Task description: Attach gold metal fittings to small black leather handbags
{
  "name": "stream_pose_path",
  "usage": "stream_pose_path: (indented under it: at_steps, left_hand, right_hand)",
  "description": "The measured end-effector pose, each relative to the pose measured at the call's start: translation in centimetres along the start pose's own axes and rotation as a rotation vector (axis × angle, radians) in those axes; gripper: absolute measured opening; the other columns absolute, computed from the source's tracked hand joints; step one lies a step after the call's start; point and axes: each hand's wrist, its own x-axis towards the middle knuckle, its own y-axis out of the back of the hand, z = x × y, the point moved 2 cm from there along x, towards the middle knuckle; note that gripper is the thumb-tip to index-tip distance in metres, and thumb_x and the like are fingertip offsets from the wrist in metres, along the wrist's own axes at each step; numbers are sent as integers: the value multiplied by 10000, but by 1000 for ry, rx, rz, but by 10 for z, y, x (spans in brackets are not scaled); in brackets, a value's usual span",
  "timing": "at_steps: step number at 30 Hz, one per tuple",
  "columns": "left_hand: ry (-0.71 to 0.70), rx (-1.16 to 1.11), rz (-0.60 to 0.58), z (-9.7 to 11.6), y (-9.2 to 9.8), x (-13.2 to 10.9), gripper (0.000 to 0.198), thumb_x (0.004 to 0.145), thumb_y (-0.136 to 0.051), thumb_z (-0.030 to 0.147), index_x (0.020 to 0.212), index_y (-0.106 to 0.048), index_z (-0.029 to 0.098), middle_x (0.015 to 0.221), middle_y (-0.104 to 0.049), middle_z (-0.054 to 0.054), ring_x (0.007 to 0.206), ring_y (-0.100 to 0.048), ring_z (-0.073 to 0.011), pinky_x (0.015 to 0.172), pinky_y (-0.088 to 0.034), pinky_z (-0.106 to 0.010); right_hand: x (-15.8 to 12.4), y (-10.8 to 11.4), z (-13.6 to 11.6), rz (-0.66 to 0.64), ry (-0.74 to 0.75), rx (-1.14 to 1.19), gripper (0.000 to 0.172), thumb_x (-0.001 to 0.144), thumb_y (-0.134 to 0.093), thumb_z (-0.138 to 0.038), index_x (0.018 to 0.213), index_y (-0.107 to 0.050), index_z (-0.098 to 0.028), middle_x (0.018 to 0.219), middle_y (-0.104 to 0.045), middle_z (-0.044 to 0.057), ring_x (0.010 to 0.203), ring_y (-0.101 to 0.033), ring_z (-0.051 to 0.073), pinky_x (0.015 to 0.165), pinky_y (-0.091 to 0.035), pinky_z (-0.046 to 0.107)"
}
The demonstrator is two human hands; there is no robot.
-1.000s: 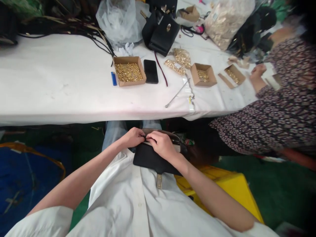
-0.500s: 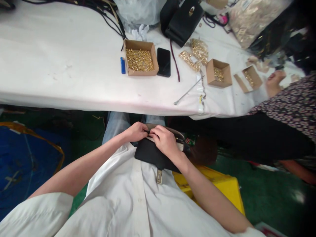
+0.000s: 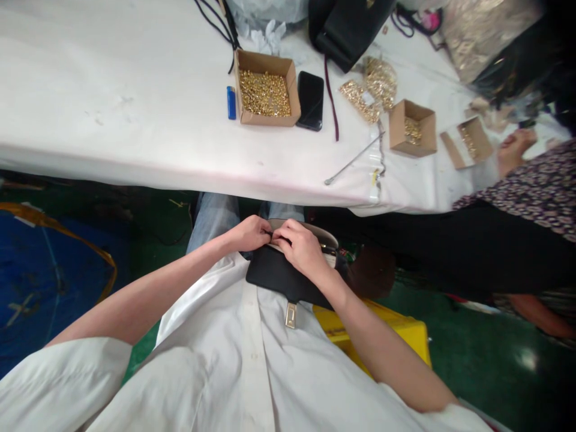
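Note:
A black handbag (image 3: 279,273) rests on my lap, its flap folded back toward me with a metal clasp plate (image 3: 291,315) hanging from the flap's edge. My left hand (image 3: 252,233) pinches the bag at the left end of its opening. Close beside it, my right hand (image 3: 300,245) reaches over the bag with fingers bent, closed at the same edge. Between the fingertips a small dark part shows, too small to name. The right hand covers much of the bag's pale inside.
On the white-covered table (image 3: 157,120) stand a carton of gold hardware (image 3: 292,114), a phone (image 3: 310,101), a blue lighter (image 3: 231,102) and a metal rod (image 3: 353,159). A smaller carton (image 3: 411,144) lies right, near a co-worker's hand (image 3: 515,147). A yellow bin (image 3: 405,336) sits below.
The camera view has shifted, so the table's things sit a little higher and further right. Both hands stay at the bag's opening, with only slight finger movement.

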Motion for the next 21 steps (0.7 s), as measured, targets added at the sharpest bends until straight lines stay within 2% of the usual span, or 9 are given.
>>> stream_pose_path:
  at_steps: [7, 16, 21]
  left_hand:
    - [-27, 24, 7, -2, -1, -2, 208, 790, -597, 212, 767, -783, 122, 666, -634, -5, 681, -543, -163, 589, -338, -282]
    - [-59, 76, 46, -5, -5, -1, 170, 780, -597, 145, 661, -719, 136, 594, -549, 18, 623, -466, -148, 583, -293, -316]
    - [-90, 123, 44, -4, -7, -1, 184, 788, -596, 108, 640, -698, 145, 566, -501, 30, 621, -461, -151, 607, -306, -327]
  right_hand:
    - [0, -2, 0, 5, 14, 2, 133, 1047, -718, -179, 991, -807, -260, 1056, -705, 48, 967, -686, 241, 857, -503, 354]
    - [-2, -5, -1, 33, -12, 5, 115, 1032, -705, -204, 950, -760, -264, 1041, -716, 65, 1000, -697, 282, 896, -543, 398]
    - [-4, -6, 0, 39, -1, 16, 126, 1017, -698, -163, 939, -719, -259, 1025, -705, 57, 1013, -689, 280, 912, -530, 405]
